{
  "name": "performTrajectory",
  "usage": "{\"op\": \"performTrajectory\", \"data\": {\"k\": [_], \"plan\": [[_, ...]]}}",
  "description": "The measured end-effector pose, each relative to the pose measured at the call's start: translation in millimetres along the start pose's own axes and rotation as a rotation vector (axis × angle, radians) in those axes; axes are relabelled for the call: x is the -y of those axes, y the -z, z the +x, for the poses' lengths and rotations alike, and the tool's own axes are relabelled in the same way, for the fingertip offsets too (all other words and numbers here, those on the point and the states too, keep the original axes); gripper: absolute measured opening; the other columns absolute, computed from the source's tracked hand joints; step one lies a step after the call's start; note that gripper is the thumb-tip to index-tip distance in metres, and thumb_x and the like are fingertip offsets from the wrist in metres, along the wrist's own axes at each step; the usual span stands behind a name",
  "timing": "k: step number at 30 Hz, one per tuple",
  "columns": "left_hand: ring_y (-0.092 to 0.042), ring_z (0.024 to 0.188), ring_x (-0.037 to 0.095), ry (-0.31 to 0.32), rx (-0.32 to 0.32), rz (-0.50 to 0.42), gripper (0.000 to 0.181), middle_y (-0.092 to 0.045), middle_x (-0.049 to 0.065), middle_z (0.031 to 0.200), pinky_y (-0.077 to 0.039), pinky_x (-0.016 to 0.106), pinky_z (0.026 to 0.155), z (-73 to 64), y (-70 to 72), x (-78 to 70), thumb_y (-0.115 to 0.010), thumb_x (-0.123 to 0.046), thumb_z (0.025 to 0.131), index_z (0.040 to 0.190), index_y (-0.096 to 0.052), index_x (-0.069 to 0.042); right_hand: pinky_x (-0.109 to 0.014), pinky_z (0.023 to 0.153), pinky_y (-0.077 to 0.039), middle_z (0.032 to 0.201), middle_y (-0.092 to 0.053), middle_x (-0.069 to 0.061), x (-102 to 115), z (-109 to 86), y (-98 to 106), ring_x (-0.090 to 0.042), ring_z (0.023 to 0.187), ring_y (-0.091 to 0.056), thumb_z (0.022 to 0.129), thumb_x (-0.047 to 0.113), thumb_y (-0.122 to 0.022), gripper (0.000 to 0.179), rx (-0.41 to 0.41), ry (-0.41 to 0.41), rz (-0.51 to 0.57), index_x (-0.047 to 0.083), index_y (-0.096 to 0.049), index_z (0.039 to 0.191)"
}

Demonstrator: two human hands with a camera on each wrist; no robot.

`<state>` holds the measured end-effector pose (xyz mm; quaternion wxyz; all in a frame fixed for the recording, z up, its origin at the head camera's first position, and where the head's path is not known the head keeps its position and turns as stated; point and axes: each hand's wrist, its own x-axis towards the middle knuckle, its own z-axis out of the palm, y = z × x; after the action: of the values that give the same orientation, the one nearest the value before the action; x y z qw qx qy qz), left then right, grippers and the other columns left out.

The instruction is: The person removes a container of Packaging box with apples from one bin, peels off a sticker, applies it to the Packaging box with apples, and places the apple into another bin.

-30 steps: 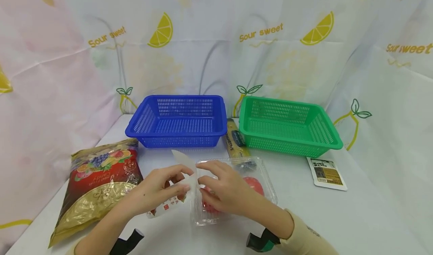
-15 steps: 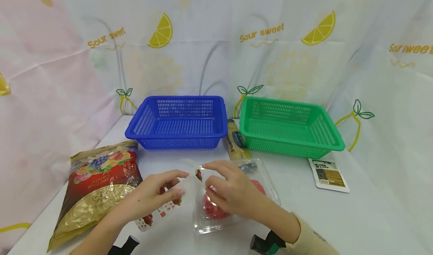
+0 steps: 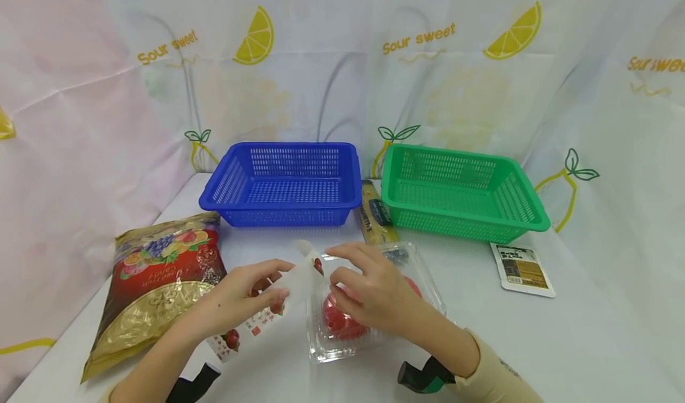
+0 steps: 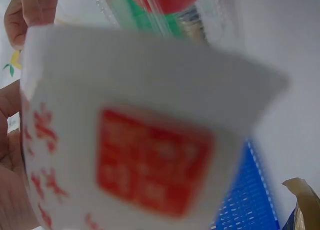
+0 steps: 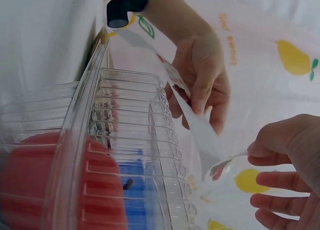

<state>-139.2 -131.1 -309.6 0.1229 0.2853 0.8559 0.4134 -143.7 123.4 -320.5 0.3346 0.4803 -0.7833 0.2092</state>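
A white paper strip [image 3: 263, 318], printed with strawberries and red characters, slants between my two hands. My left hand [image 3: 235, 305] pinches it between thumb and fingers. At its upper end, my right hand [image 3: 382, 293] pinches a corner with thumb and index finger, the other fingers loosely bent; this shows in the right wrist view, where the strip [image 5: 197, 132] bends toward that thumb. The strip's printed face [image 4: 150, 160] fills much of the left wrist view. Below my right hand lies a clear plastic box [image 3: 327, 354] with red round fruits [image 3: 342, 326] inside.
A blue basket [image 3: 283, 217] and a green basket [image 3: 455, 223] stand at the back. A spaghetti pack [image 3: 374, 219] lies between them. A mixed fruit candy bag [image 3: 160, 290] lies at left, a small flat packet [image 3: 521, 270] at right. A printed cloth [image 3: 321, 82] hangs behind.
My hands have drawn slightly apart, the left one leftward and the right one rightward. The strip's raised end has turned, and a printed strawberry now shows beside my right fingers.
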Motion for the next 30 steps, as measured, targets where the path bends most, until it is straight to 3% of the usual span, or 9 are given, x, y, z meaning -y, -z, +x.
{"op": "performTrajectory", "data": {"k": [9, 11, 18, 23, 30], "plan": [[-0.061, 0.068, 0.011, 0.041, -0.038, -0.005, 0.029, -0.061, -0.003, 0.074, -0.051, 0.027, 0.061, 2.7, 6.5, 6.3, -0.053, -0.021, 0.093, 0.115, -0.057, -0.003, -0.032, 0.092, -0.043, 0.111, -0.060, -0.010, 1, 1.9, 1, -0.022, 0.105, -0.054, 0.087, 0.017, -0.053, 0.013, 0.005, 0.004, -0.013, 0.012, -0.061, 0.077], [-0.061, 0.068, 0.013, 0.073, -0.052, -0.016, 0.027, -0.062, -0.001, 0.074, -0.051, 0.028, 0.063, 4.2, 8.1, 9.3, -0.054, -0.020, 0.093, 0.113, -0.057, -0.002, -0.032, 0.092, -0.043, 0.111, -0.060, -0.010, 1, 1.8, 1, -0.022, 0.105, -0.054, 0.086, 0.017, -0.053, 0.013, 0.002, 0.004, -0.017, 0.012, -0.061, 0.077], [-0.059, 0.088, 0.019, 0.218, -0.112, 0.075, 0.028, -0.066, 0.004, 0.092, -0.048, 0.042, 0.080, 13.3, 18.0, 30.7, -0.058, -0.020, 0.090, 0.114, -0.059, -0.005, -0.031, 0.092, -0.043, 0.111, -0.060, -0.010, 1, 0.8, 1, -0.022, 0.105, -0.054, 0.080, 0.013, -0.060, 0.005, 0.017, -0.002, -0.028, 0.012, -0.060, 0.075], [-0.057, 0.077, 0.019, 0.289, -0.082, 0.034, 0.031, -0.064, 0.006, 0.088, -0.049, 0.035, 0.068, 22.0, 23.9, 46.8, -0.055, -0.015, 0.090, 0.118, -0.054, -0.003, -0.033, 0.093, -0.043, 0.110, -0.061, -0.011, 0, -1.7, 3, -0.023, 0.106, -0.054, 0.079, 0.012, -0.062, 0.004, 0.036, -0.014, -0.048, 0.012, -0.060, 0.075], [-0.059, 0.074, 0.019, 0.359, -0.110, 0.023, 0.039, -0.060, 0.011, 0.089, -0.054, 0.032, 0.060, 33.3, 23.0, 63.8, -0.055, -0.004, 0.088, 0.125, -0.046, -0.002, -0.034, 0.093, -0.043, 0.111, -0.061, -0.011, -1, -5.3, 5, -0.024, 0.107, -0.054, 0.073, 0.009, -0.067, 0.008, 0.038, -0.021, -0.056, 0.012, -0.060, 0.074]]}}
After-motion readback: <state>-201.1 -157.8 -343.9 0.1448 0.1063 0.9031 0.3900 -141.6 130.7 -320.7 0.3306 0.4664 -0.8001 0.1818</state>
